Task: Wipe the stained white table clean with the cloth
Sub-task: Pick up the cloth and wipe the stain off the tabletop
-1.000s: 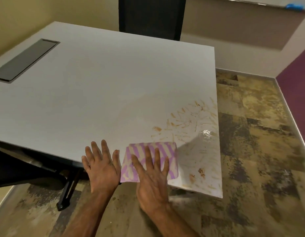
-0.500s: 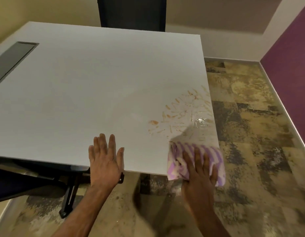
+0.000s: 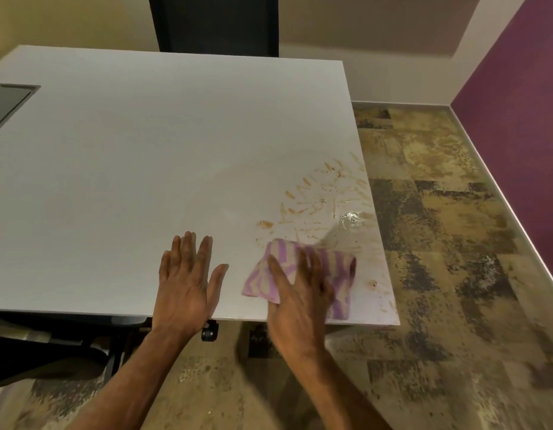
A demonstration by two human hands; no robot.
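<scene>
A white table [image 3: 138, 169] fills the left and middle of the head view. Brown smears and streaks [image 3: 324, 197] cover its near right corner, with a small wet glint [image 3: 351, 217] among them. A purple and cream striped cloth [image 3: 334, 268] lies on the table near that corner, just below the smears. My right hand [image 3: 300, 293] presses flat on the cloth with fingers spread and blurred. My left hand [image 3: 186, 280] rests flat on the bare table just left of the cloth, fingers straight.
A dark chair back [image 3: 216, 24] stands behind the table's far edge. A grey cable flap [image 3: 5, 103] is set in the table at the left. Dark chair legs and a caster [image 3: 208, 333] sit under the near edge. Mottled floor [image 3: 439, 243] and a purple wall [image 3: 517, 97] lie to the right.
My right hand swept the cloth right to the table's corner edge, then back left and slightly up onto the table. My left hand stayed flat on the table.
</scene>
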